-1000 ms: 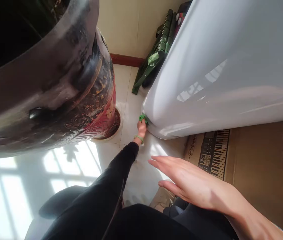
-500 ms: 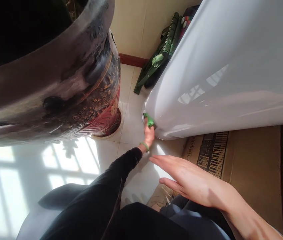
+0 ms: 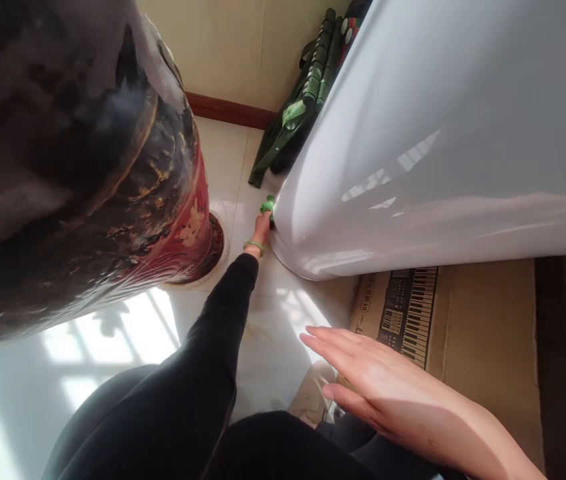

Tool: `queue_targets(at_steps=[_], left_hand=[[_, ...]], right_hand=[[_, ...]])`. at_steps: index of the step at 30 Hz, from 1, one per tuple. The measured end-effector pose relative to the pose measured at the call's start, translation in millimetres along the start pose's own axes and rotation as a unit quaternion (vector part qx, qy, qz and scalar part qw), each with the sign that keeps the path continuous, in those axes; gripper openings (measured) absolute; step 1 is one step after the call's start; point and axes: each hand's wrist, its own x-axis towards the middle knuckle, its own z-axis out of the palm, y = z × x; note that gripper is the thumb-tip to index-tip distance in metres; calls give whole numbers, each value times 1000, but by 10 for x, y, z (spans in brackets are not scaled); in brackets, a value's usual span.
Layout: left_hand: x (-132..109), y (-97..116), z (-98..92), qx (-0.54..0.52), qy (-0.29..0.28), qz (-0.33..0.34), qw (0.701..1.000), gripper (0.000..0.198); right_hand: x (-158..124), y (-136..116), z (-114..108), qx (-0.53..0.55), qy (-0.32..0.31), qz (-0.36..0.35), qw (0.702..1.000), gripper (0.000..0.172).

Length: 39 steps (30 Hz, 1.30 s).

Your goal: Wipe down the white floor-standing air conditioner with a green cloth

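Note:
My left hand (image 3: 261, 230), in a black sleeve with a green bracelet at the wrist, reaches far down to the floor. It is closed on a small green cloth (image 3: 267, 203) pressed against the lower corner of a large glossy white appliance (image 3: 437, 133). My right hand (image 3: 367, 380) hovers flat near my lap, fingers stretched out and together, holding nothing. It is just in front of a cardboard keyboard box (image 3: 463, 327).
A big dark vase with red and gold decoration (image 3: 87, 167) stands on the left, close to my left arm. Green folded gear (image 3: 297, 113) leans in the corner by the beige wall and brown skirting. Sunlight falls on the white floor tiles (image 3: 127, 327).
My left hand with the green cloth has slid along the appliance's bottom corner, further away toward the wall. The view has shifted; my right hand stays flat and hardly moves.

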Motion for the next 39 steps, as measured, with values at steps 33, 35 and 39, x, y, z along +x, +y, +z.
queue_targets(at_steps=[33, 35, 39], left_hand=[[-427, 448, 266, 102, -123, 116, 980, 52], [-520, 470, 268, 89, -108, 108, 984, 53], [-797, 756, 425, 49, -148, 162, 974, 54]], right_hand=[[40, 118, -38, -31, -9, -4, 999, 67], [34, 110, -25, -37, 4, -16, 999, 67], [17, 86, -11, -35, 17, -30, 999, 66]])
